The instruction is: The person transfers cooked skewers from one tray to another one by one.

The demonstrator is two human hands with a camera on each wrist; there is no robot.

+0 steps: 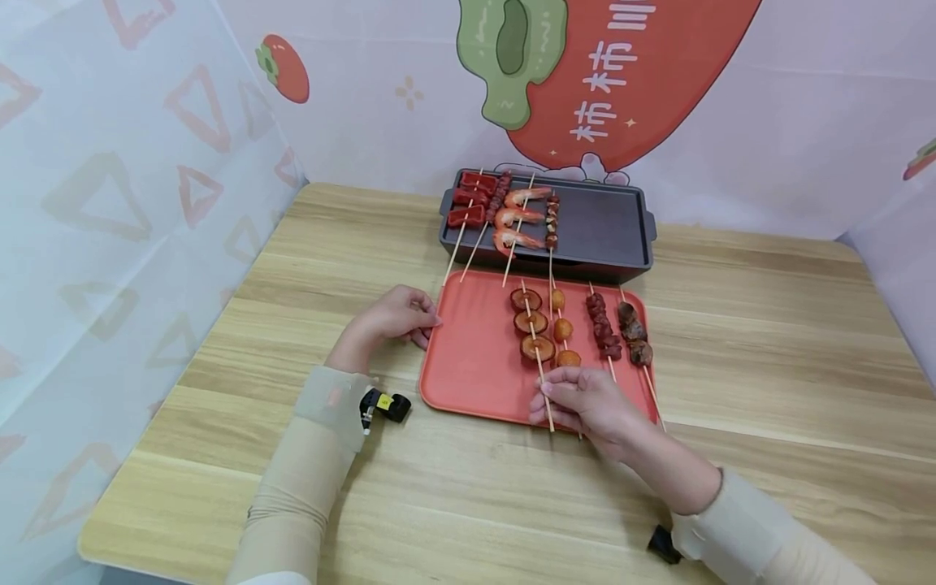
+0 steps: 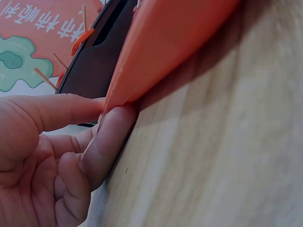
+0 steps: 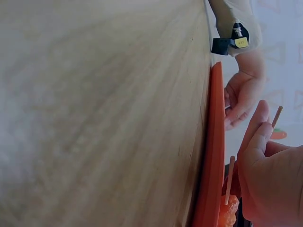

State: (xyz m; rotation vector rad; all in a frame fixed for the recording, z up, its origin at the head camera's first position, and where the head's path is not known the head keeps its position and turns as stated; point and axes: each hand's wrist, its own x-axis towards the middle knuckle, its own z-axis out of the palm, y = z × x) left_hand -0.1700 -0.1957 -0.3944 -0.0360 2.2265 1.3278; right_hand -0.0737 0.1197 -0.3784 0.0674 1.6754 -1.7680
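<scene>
An orange-red tray [image 1: 468, 357] lies on the wooden table with several skewers on it: mushroom slices [image 1: 531, 325], fried balls [image 1: 561, 329], small sausages [image 1: 603, 325] and dark meat [image 1: 632, 333]. My left hand [image 1: 398, 317] pinches the tray's left rim [image 2: 165, 42], thumb on top and a finger under it [image 2: 106, 106]. My right hand [image 1: 578, 398] rests at the tray's near edge and pinches the bare stick of the mushroom skewer. In the right wrist view my right hand [image 3: 265, 156] is beside the tray's rim [image 3: 215, 142], with a stick end [image 3: 277, 116] poking past the fingers.
A dark grey grill pan [image 1: 600, 223] stands behind the tray, with pepper, sausage, shrimp [image 1: 521, 218] and dark skewers on its left half; their sticks overhang the tray. Printed backdrop panels close in the table at the back and on both sides.
</scene>
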